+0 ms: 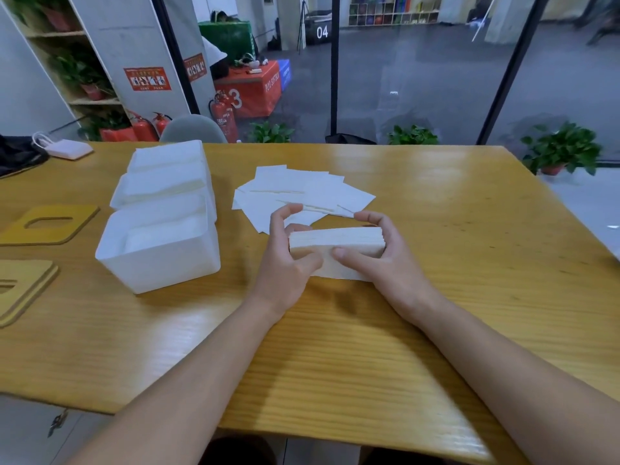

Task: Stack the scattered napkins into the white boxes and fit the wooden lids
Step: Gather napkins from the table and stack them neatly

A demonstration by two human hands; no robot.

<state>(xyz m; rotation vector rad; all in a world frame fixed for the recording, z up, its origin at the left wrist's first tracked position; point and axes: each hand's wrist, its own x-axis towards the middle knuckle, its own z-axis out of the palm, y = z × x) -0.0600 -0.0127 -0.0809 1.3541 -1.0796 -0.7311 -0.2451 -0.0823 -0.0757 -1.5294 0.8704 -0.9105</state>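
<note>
A thick stack of white napkins (pixel 335 241) stands on edge on the wooden table (pixel 436 263), held between both hands. My left hand (pixel 288 260) grips its left end, thumb in front, fingers curled over the top. My right hand (pixel 379 253) grips its right end the same way. Behind the stack lie several loose napkins (pixel 302 193), fanned out flat. Three white boxes stand in a row at the left: the nearest box (pixel 157 260), the middle box (pixel 161 189) and the far box (pixel 167 156), each with napkins inside. Two wooden lids (pixel 50 224) (pixel 20 293) lie at the far left.
A white pouch (pixel 67 149) and a dark bag (pixel 16 156) lie at the table's far left corner. A grey chair back (pixel 193 129) rises behind the table. Potted plants and red fire extinguishers (pixel 224 115) stand on the floor beyond.
</note>
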